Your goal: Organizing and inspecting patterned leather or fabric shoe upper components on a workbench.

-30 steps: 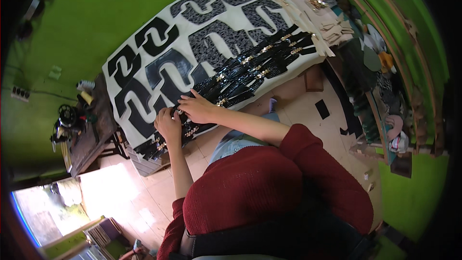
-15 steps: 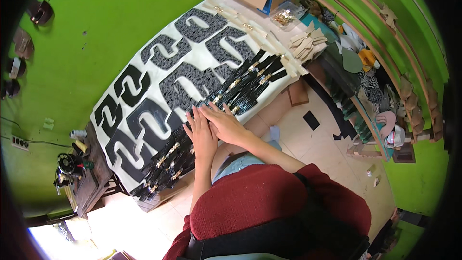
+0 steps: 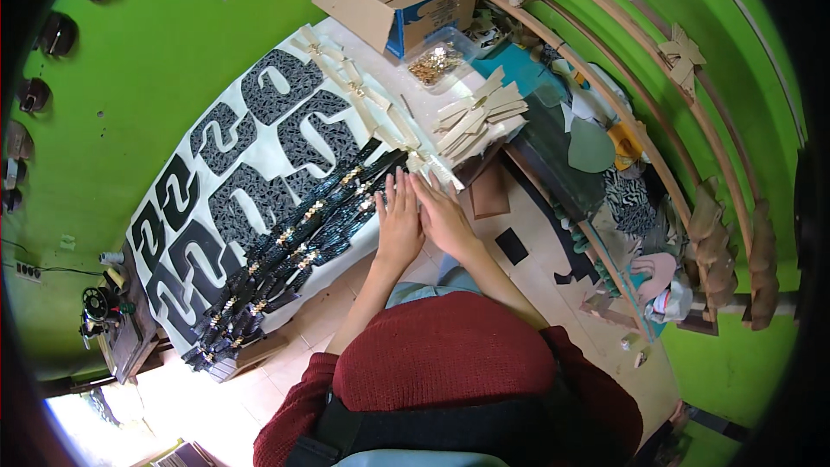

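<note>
My left hand (image 3: pixel 400 223) lies flat with straight fingers at the right end of a long row of black strips (image 3: pixel 298 233) with gold-coloured metal pieces. Close beside it, my right hand (image 3: pixel 444 218) is also stretched out, its fingertips near the end of the beige strips (image 3: pixel 363 99). Neither hand appears to hold anything. Behind the black row, grey-patterned curved cut-outs (image 3: pixel 303 134) and plain black curved cut-outs (image 3: pixel 207 255) rest on a white sheet (image 3: pixel 268 112) that covers the table.
A pile of loose beige strips (image 3: pixel 484 117) sits at the table's right end. Behind it stand a clear tub of gold-coloured metal pieces (image 3: pixel 435 62) and an open cardboard box (image 3: pixel 359 9). A sewing machine (image 3: pixel 97 304) is at the left; cloth scraps (image 3: pixel 635 199) crowd the right.
Both hands have moved rightward along the black strips, from the middle of the row to its right end near the beige strips. The view has shifted to the right as well.
</note>
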Motion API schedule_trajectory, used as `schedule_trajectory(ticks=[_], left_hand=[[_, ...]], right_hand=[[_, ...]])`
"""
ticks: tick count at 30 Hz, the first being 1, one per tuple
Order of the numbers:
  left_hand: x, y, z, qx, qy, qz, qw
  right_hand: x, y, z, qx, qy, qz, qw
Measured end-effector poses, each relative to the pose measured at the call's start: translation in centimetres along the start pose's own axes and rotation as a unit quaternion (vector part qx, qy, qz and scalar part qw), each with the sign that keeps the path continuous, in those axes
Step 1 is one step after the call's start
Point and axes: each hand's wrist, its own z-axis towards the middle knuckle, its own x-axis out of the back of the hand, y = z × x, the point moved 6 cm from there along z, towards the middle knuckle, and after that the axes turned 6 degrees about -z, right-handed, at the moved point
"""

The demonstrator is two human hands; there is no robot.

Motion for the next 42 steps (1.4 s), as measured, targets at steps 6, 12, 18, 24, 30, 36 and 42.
schedule_trajectory(ticks=[6,12,18,24,30,36,42], left_hand=[[-4.5,3.8,4.3,-0.037,-0.016,-0.028,0.999],[-7.2,3.3,10.0,-0.049,-0.003,-0.061,0.997],[-9.7,3.3,15.8,-0.092,0.01,-0.012,0.996],[-13.3,2.0,16.6,-0.075,-0.071,0.042,0.994],[-14.1,1.7,17.6,-0.096,-0.099,0.101,0.985],[-13.6,-0.2,19.6,-0.101,-0.083,0.113,0.985],[-13.0,-0.5,20.6,-0.083,-0.072,0.103,0.988]], right_hand=[[2.5,6.9,-0.4,-0.026,0.019,-0.006,0.999],[4.8,12.8,2.7,-0.013,0.032,-0.028,0.999],[7.4,20.3,7.9,-0.028,0.086,-0.112,0.99],[6.6,24.0,10.6,-0.097,0.014,-0.203,0.974],[5.6,26.3,10.9,-0.139,-0.031,-0.129,0.981],[4.8,25.9,13.4,-0.143,-0.021,-0.155,0.977],[5.5,25.9,15.2,-0.13,0.012,-0.125,0.983]])
